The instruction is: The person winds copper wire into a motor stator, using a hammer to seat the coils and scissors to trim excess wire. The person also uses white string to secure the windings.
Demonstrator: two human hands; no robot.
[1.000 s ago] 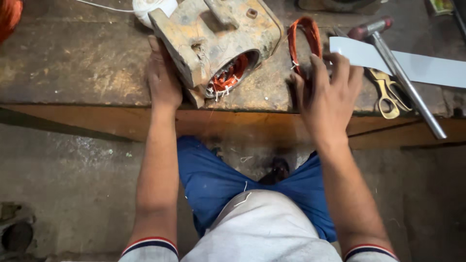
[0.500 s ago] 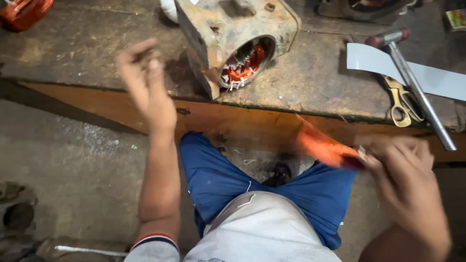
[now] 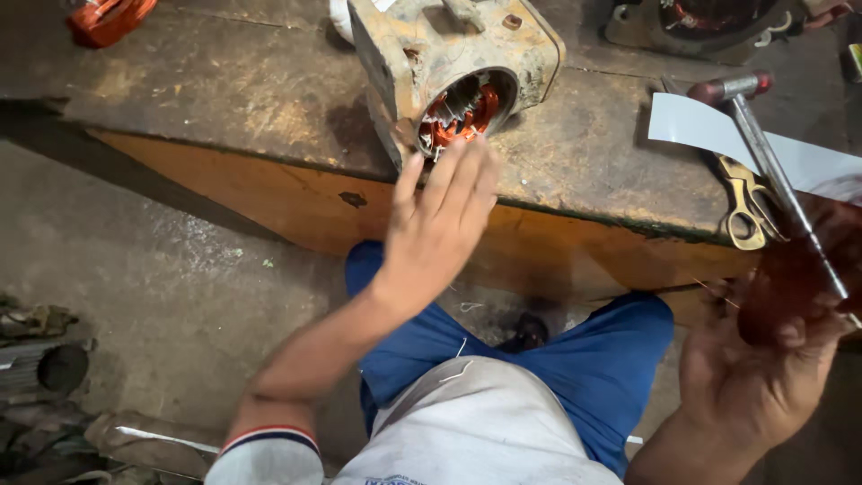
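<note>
A worn beige motor housing lies on the wooden bench, its round opening showing orange copper windings. My left hand is raised just in front of that opening, fingers spread and straight, holding nothing. My right hand is low at the right, below the bench edge. It holds a reddish copper wire coil, which is blurred by motion.
A hammer, brass-coloured scissors and a white sheet strip lie on the bench's right part. An orange coil sits at top left, another motor part at top right. Scrap metal lies on the floor at left.
My right hand took the coil off the bench and brought it down to the right. My left hand left the housing's left side and swung in front of its opening.
</note>
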